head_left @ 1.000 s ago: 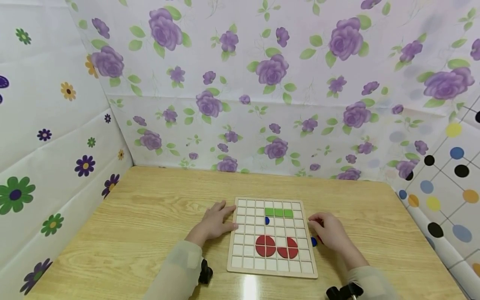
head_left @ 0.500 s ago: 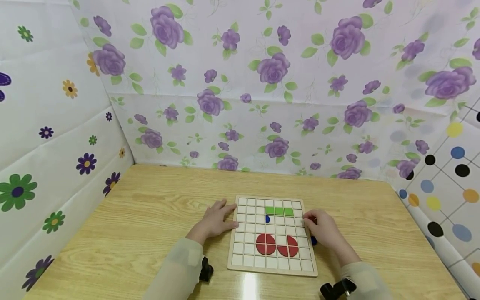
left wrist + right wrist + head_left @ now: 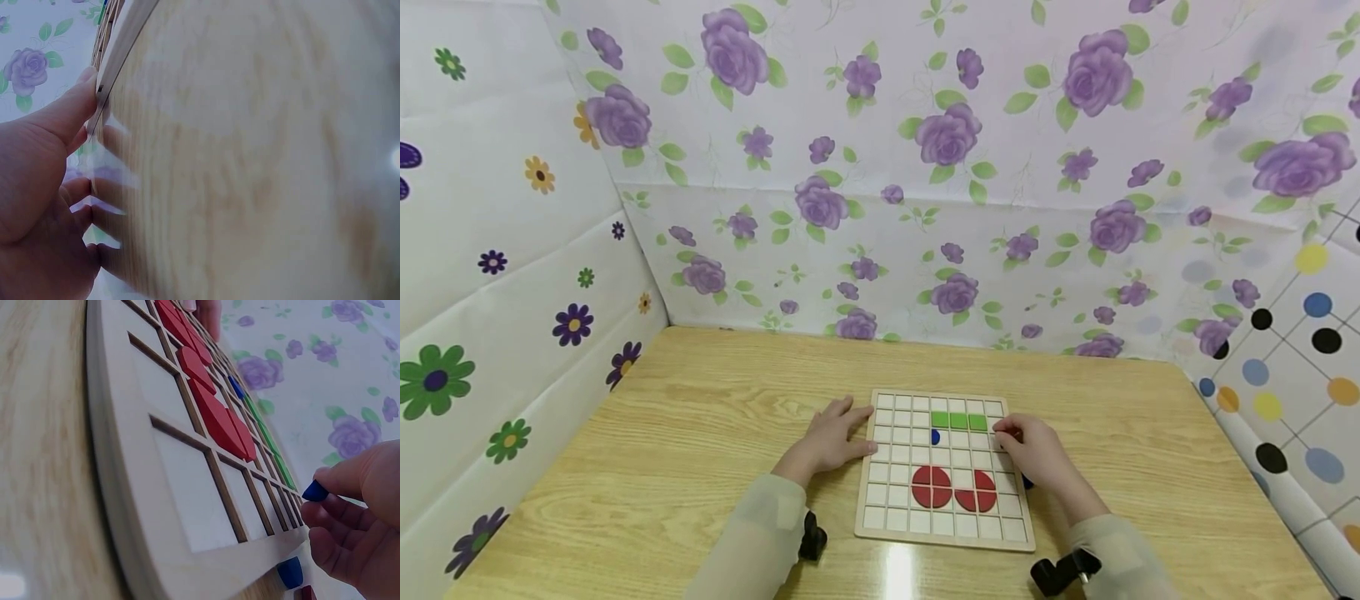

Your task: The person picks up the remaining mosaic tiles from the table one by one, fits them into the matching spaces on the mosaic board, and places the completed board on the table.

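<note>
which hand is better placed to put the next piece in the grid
Probably the right hand: it already pinches a blue piece beside the green squares' row on the board. The left hand shows no piece and touches the board's left edge.

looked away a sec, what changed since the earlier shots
The right hand moved leftward from beside the board to over its right edge; it pinches a blue piece. The left hand, red pieces and green pieces stayed put.

The table (image 3: 737, 392) looks like glossy wood, the board (image 3: 137, 462) like smooth, matt wood, the backdrop (image 3: 880, 250) like creased cloth.
</note>
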{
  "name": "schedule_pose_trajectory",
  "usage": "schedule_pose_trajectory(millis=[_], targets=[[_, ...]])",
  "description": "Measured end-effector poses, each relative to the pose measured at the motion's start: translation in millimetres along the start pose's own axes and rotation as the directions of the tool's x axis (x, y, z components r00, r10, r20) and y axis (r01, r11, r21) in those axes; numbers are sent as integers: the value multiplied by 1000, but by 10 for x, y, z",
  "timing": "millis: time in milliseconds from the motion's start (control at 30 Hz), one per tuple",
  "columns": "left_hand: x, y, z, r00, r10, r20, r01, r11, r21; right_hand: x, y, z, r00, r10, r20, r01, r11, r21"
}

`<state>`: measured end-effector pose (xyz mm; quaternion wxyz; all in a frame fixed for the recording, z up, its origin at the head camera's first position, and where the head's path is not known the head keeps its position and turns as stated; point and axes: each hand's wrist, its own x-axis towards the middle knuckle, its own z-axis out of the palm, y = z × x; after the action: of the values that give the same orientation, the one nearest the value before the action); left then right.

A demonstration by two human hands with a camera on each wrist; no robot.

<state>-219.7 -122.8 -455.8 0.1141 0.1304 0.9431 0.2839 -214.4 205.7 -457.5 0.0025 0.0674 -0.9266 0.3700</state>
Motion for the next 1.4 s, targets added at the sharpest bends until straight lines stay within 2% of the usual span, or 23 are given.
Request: schedule_pose_trajectory(millis=[400,967,1400], targets=[[-12,8,4,1000,14,6,-14,1000,-10,33,-41,19,1000,-8,30,7,1000,23],[17,-28,15,1000,-8,9,9,1000,-25,87,-66,55,997,17,74,-19,999,31],[5,-24,14,1000,-1,14,1,1000,-24,104,-118,100,996,7,94,-7,1000,0]])
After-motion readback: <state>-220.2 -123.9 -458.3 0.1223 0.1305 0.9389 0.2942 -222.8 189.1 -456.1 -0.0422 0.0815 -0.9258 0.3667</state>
